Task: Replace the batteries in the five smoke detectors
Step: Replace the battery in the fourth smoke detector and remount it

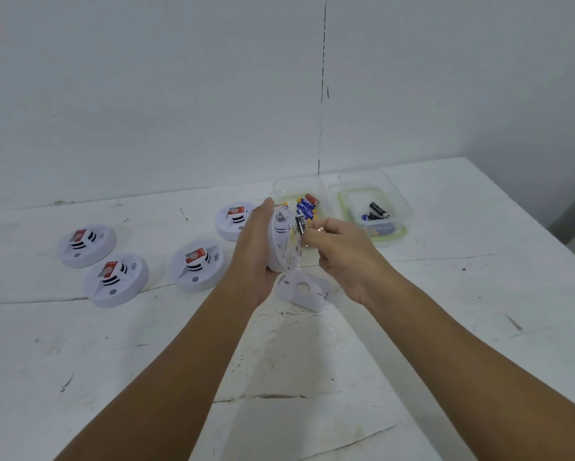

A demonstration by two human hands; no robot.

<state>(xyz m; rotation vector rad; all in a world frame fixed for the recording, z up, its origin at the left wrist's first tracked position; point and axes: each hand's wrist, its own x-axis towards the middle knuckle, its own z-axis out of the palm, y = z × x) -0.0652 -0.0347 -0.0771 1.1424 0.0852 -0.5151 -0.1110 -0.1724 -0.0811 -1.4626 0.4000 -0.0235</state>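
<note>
Scanning from the left: four smoke detectors (87, 245) sit face-up on the table (445, 294), untouched by my reckoning. Left hand (251, 247) grips the fifth detector (284, 242) edge-on; right hand (341, 247) pinches a dark battery (301, 223) at its back, cover (302, 289) off below.

One head-worn wide-angle view looks forward and down from above the near edge of the table (445, 327), close enough that both forearms fill the lower frame from 6 o'clock. It faces the wall (146, 94) at 12 o'clock, whose straight lines bend slightly.
</note>
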